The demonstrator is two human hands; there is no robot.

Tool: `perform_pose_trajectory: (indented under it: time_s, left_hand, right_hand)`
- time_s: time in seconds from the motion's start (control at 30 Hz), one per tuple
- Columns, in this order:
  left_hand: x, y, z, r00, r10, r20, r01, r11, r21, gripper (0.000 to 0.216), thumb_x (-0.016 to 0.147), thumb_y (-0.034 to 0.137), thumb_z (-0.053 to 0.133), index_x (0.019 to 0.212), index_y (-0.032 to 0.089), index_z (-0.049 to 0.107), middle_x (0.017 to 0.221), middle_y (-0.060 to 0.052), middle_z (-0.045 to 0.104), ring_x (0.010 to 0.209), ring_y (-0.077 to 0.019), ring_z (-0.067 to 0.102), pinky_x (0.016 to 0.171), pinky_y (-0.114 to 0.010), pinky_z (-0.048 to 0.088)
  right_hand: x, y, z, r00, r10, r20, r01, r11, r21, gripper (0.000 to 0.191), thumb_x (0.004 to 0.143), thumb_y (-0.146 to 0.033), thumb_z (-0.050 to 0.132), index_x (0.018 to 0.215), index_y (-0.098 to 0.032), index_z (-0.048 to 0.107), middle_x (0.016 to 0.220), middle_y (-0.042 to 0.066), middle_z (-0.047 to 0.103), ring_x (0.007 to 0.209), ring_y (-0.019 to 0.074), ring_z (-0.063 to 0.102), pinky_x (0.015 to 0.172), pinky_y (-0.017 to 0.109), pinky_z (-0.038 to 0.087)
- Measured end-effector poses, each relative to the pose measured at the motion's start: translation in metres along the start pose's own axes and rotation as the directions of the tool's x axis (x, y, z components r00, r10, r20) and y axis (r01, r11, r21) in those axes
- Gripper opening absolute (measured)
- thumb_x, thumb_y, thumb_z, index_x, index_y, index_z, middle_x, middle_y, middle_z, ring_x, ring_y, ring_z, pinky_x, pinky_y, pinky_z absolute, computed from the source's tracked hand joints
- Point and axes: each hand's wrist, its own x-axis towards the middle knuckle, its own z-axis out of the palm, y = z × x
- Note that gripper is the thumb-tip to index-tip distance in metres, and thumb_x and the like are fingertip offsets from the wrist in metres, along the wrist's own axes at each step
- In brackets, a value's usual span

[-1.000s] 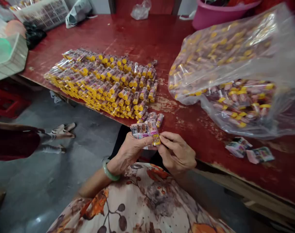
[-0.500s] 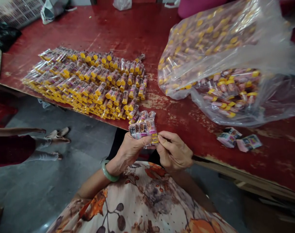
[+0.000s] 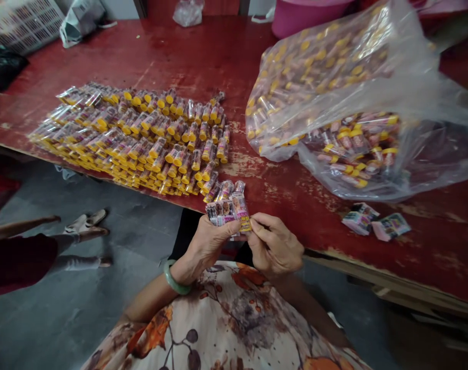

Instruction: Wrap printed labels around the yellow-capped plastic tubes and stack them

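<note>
My left hand (image 3: 206, 241) is closed round a stack of small printed labels (image 3: 219, 209), its thumb lying across them. A printed piece with a yellow lower end (image 3: 240, 208) stands out at the right of the stack; whether it is a loose label or one wrapped on a tube, I cannot tell. The fingers of my right hand (image 3: 278, 244) pinch its lower corner. Just beyond the labels, a few clear tubes (image 3: 226, 189) lie at the table edge. They adjoin a large stacked pile of yellow-capped tubes (image 3: 141, 139) on the left.
A big clear plastic bag (image 3: 334, 97) of yellow-capped tubes lies open at right on the red table (image 3: 203, 56). Two label stacks (image 3: 391, 226) sit nearer the edge. A pink tub (image 3: 306, 15) and a white basket (image 3: 21, 25) stand behind. Another person (image 3: 18, 262) is at left.
My view has tilted slightly, so the table and its contents appear a little lower and farther left. Both hands keep almost the same hold on the labels. The other person's arm has shifted slightly.
</note>
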Motion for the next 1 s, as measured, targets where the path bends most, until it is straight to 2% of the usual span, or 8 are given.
perform_pose_trajectory:
  time_s: [0.33,0.43,0.5,0.57,0.67,0.8,0.9,1.0]
  left_hand:
    - [0.007,0.005,-0.014,0.997,0.075,-0.011,-0.075,0.997,0.033,0.030,0.058,0.026,0.086,0.081,0.014,0.073,0.079,-0.003,0.071,0.067,-0.0132,0.062,0.065,-0.026,0.053]
    - [0.010,0.013,-0.021,0.994,0.106,0.010,-0.106,0.989,0.100,0.030,0.058,0.029,0.085,0.081,0.013,0.074,0.076,-0.004,0.071,0.065,-0.0146,0.063,0.062,-0.027,0.054]
    - [0.012,0.019,-0.024,0.994,0.102,0.048,-0.109,0.981,0.162,0.030,0.056,0.031,0.086,0.077,0.012,0.074,0.070,-0.005,0.071,0.061,-0.0150,0.063,0.060,-0.027,0.054]
    - [0.015,0.025,-0.025,0.993,0.079,0.090,-0.097,0.972,0.214,0.030,0.055,0.032,0.087,0.073,0.011,0.074,0.065,-0.005,0.070,0.057,-0.0153,0.063,0.058,-0.027,0.054]
    - [0.022,0.032,-0.024,0.990,0.086,0.114,-0.109,0.971,0.213,0.032,0.054,0.033,0.087,0.073,0.011,0.074,0.066,-0.006,0.071,0.056,-0.0162,0.064,0.056,-0.027,0.054]
    - [0.035,0.043,-0.026,0.990,0.142,0.023,-0.144,0.986,0.088,0.035,0.060,0.040,0.084,0.074,0.010,0.072,0.065,-0.006,0.070,0.053,-0.0159,0.064,0.054,-0.027,0.055]
    - [0.042,0.052,-0.031,0.988,0.147,-0.052,-0.147,0.989,0.017,0.037,0.062,0.041,0.082,0.076,0.008,0.070,0.063,-0.005,0.068,0.052,-0.0142,0.064,0.052,-0.024,0.054]
    - [0.040,0.056,-0.034,0.990,0.127,-0.065,-0.129,0.991,-0.021,0.037,0.069,0.041,0.077,0.082,0.008,0.069,0.066,-0.005,0.068,0.056,-0.0144,0.065,0.053,-0.023,0.054]
  right_hand:
    - [0.003,0.002,0.009,0.994,-0.080,0.076,0.087,0.993,-0.085,0.026,0.078,-0.005,0.060,0.099,-0.019,0.066,0.092,0.008,0.070,0.078,0.0186,0.070,0.061,0.026,0.054]
    - [0.017,0.009,0.005,0.948,0.111,0.298,-0.164,0.974,0.158,0.023,0.079,-0.012,0.062,0.101,-0.018,0.065,0.094,0.008,0.070,0.072,0.0165,0.068,0.059,0.026,0.054]
    - [0.027,0.014,0.006,0.846,0.293,0.446,-0.444,0.850,0.283,0.026,0.081,-0.020,0.063,0.106,-0.019,0.063,0.093,0.006,0.070,0.069,0.0150,0.067,0.057,0.025,0.055]
    - [0.035,0.017,0.012,0.757,0.417,0.503,-0.621,0.698,0.356,0.031,0.078,-0.025,0.068,0.107,-0.018,0.062,0.088,0.005,0.071,0.070,0.0155,0.068,0.060,0.025,0.057]
    - [0.049,0.017,0.029,0.702,0.513,0.494,-0.710,0.558,0.430,0.036,0.067,-0.024,0.077,0.100,-0.017,0.064,0.084,0.005,0.073,0.071,0.0167,0.069,0.063,0.026,0.058]
    - [0.086,0.030,0.054,0.649,0.610,0.454,-0.755,0.442,0.485,0.036,0.060,-0.022,0.077,0.093,-0.015,0.066,0.082,0.005,0.071,0.065,0.0148,0.065,0.055,0.024,0.054]
    - [0.130,0.064,0.081,0.615,0.702,0.360,-0.778,0.465,0.422,0.030,0.058,-0.020,0.073,0.086,-0.015,0.063,0.071,-0.002,0.065,0.051,0.0078,0.055,0.045,0.019,0.045]
    - [0.172,0.107,0.122,0.620,0.738,0.267,-0.780,0.544,0.308,0.016,0.057,-0.015,0.066,0.063,-0.017,0.051,0.047,-0.008,0.047,0.039,0.0044,0.040,0.038,0.017,0.033]
